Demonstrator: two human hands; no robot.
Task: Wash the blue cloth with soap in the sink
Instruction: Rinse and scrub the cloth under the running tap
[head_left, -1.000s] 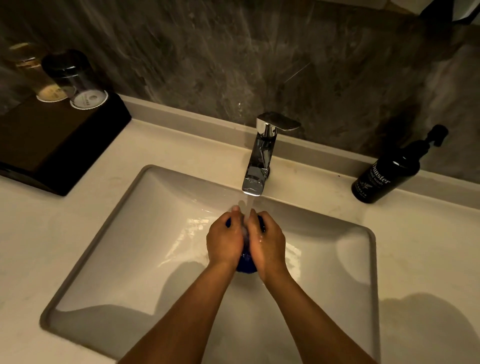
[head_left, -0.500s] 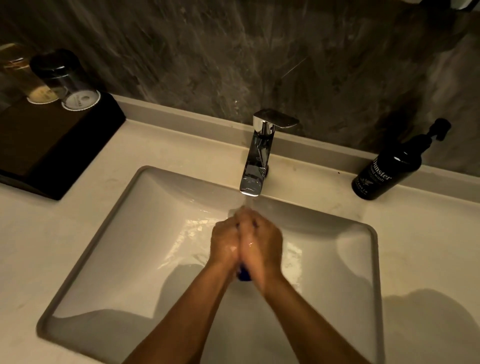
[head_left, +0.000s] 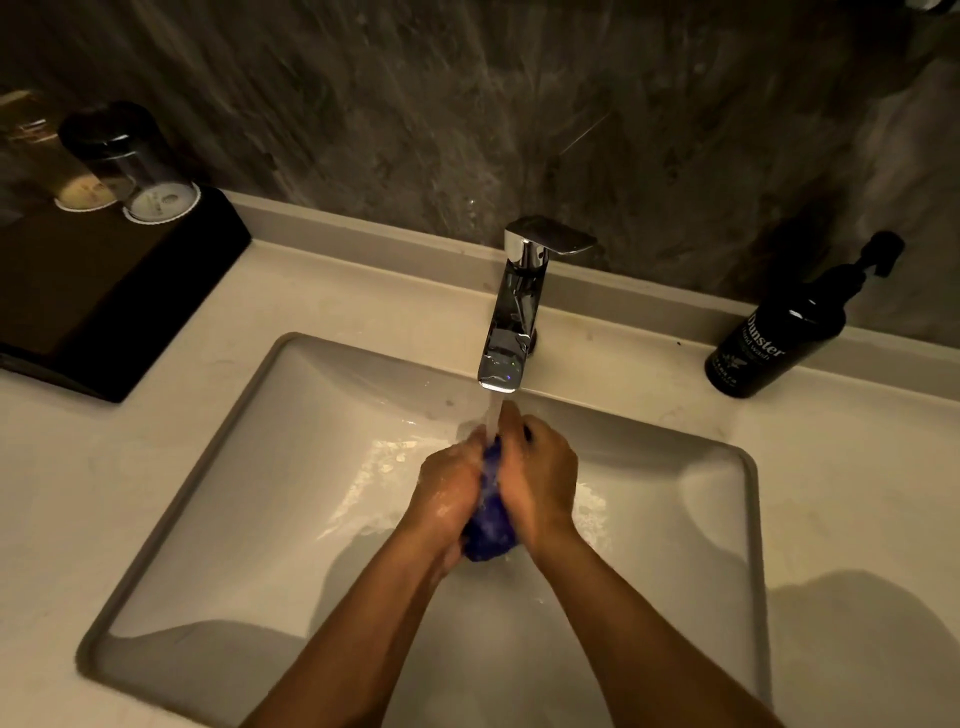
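Pale stone table (head_left: 156, 467) with a white rectangular sink (head_left: 291, 519) under a dark marbled wall (head_left: 467, 104); both hands, left hand (head_left: 449, 493) and right hand (head_left: 540, 478), squeeze the wet blue cloth (head_left: 491, 525) at centre frame under the chrome tap (head_left: 514, 322).

A pale tabletop (head_left: 857, 467) holds a rectangular sink (head_left: 218, 467) set into it; a chrome tap (head_left: 511, 322) stands behind the basin; a black pump bottle (head_left: 769, 343) stands at the right rear; a dark tray (head_left: 104, 291) sits at the left rear.
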